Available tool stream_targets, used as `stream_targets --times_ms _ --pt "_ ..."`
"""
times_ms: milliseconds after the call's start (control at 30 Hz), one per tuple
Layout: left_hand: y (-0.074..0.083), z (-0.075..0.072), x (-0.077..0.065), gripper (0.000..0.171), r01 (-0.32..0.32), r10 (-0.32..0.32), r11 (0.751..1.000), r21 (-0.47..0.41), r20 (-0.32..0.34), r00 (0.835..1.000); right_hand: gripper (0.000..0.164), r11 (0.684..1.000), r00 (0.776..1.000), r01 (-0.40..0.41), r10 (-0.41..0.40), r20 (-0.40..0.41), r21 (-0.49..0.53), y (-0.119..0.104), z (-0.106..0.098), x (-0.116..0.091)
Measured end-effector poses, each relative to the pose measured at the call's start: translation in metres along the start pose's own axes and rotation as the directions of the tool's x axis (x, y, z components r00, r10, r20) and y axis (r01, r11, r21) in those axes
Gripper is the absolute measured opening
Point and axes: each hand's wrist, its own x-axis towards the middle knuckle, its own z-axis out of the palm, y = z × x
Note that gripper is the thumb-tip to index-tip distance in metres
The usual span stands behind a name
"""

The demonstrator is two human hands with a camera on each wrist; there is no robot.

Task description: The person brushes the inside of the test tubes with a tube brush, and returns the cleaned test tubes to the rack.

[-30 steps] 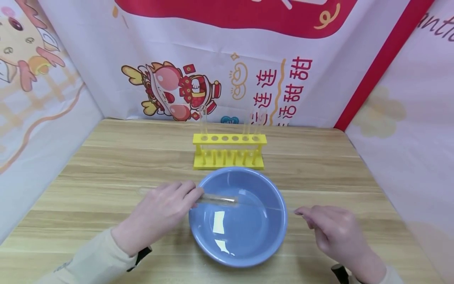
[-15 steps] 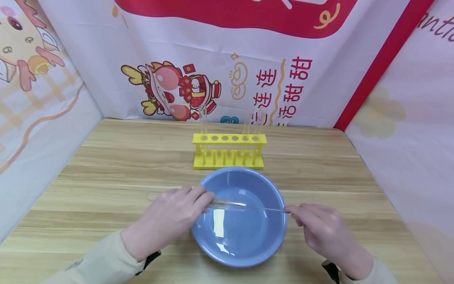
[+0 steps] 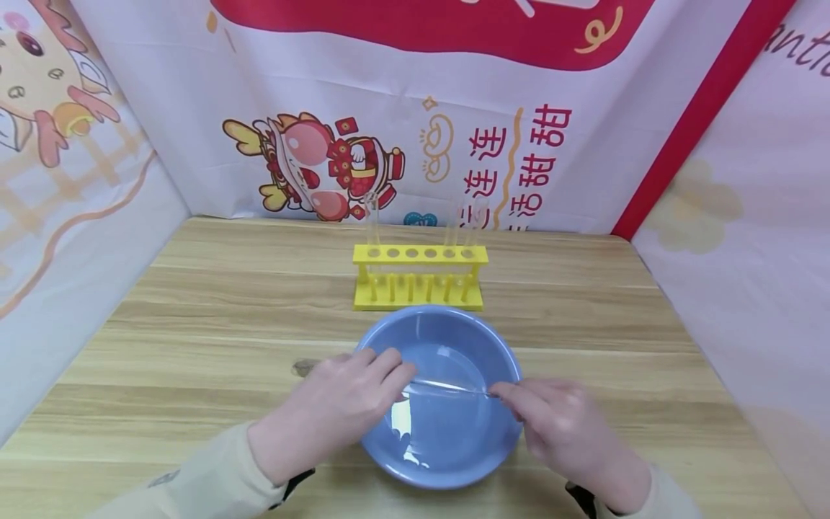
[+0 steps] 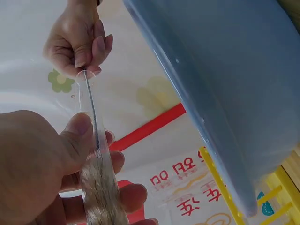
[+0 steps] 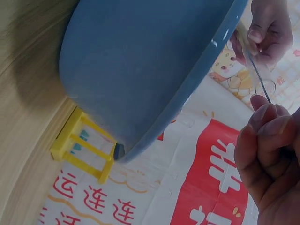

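One set of curled fingers and thumb, that of the left hand (image 3: 346,400), grips a clear glass tube (image 4: 104,151), while the right hand (image 3: 570,425) pinches the thin wire handle (image 4: 92,108) of a brush (image 4: 101,199) at the tube's mouth; whether its fingertips touch the rim I cannot tell. Bristles lie inside the tube toward its far end, so the right hand is nearer the opening. Tube and wire share one long axis, crosswise between the hands above the blue basin (image 3: 447,443); a push or pull on the wire would follow that line. Just behind stands a yellow rack (image 3: 420,259) holding upright tubes (image 3: 372,223), on a wooden table (image 3: 194,310).
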Motion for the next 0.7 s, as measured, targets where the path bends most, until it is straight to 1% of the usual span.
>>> stream_targets --times_ms 167,267,300,367,400,433,500,533,600,633,700 --pt "0.002 0.001 0.002 0.025 -0.001 0.001 1.0 0.023 0.003 1.0 0.035 1.0 1.0 -0.015 0.015 0.023 0.004 -0.002 0.002 0.002" --pt "0.001 0.001 0.002 0.027 0.009 -0.009 1.0 -0.004 0.002 1.0 0.035 1.0 1.0 -0.002 0.002 0.008 -0.029 -0.002 0.002 0.003" --pt "0.001 0.0 0.002 0.028 0.013 -0.013 1.0 -0.02 0.002 1.0 0.035 0.999 1.0 0.013 -0.013 -0.003 -0.049 -0.001 0.001 0.004" --pt "0.0 -0.001 0.001 0.031 0.031 -0.03 0.996 -0.08 0.017 0.999 0.036 0.995 0.999 0.046 -0.048 -0.024 -0.094 0.0 0.0 0.006" --pt "0.0 -0.002 0.001 0.033 0.04 -0.038 0.993 -0.108 0.025 0.999 0.036 0.99 0.997 0.068 -0.073 -0.034 -0.122 0.001 -0.002 0.008" --pt "0.0 -0.003 0.0 0.034 0.049 -0.045 0.99 -0.129 0.034 0.998 0.035 0.982 0.992 0.107 -0.116 -0.049 -0.158 0.002 -0.003 0.01" --pt "-0.001 -0.005 0.0 0.036 0.067 -0.058 0.984 -0.165 0.063 0.996 0.033 0.955 0.977 0.188 -0.205 -0.054 -0.231 0.003 -0.006 0.015" --pt "-0.002 -0.006 -0.001 0.037 0.077 -0.064 0.981 -0.18 0.078 0.995 0.031 0.935 0.965 0.231 -0.255 -0.056 -0.27 0.004 -0.007 0.017" --pt "-0.002 -0.007 -0.001 0.036 0.087 -0.068 0.979 -0.186 0.101 0.993 0.025 0.882 0.933 0.315 -0.355 -0.056 -0.35 0.006 -0.01 0.02" --pt "-0.003 -0.008 -0.001 0.036 0.093 -0.072 0.977 -0.191 0.116 0.991 0.023 0.852 0.913 0.352 -0.404 -0.059 -0.388 0.007 -0.01 0.021" --pt "-0.003 -0.01 -0.001 0.036 0.109 -0.079 0.972 -0.21 0.147 0.986 0.022 0.811 0.888 0.393 -0.458 -0.05 -0.434 0.009 -0.011 0.022"
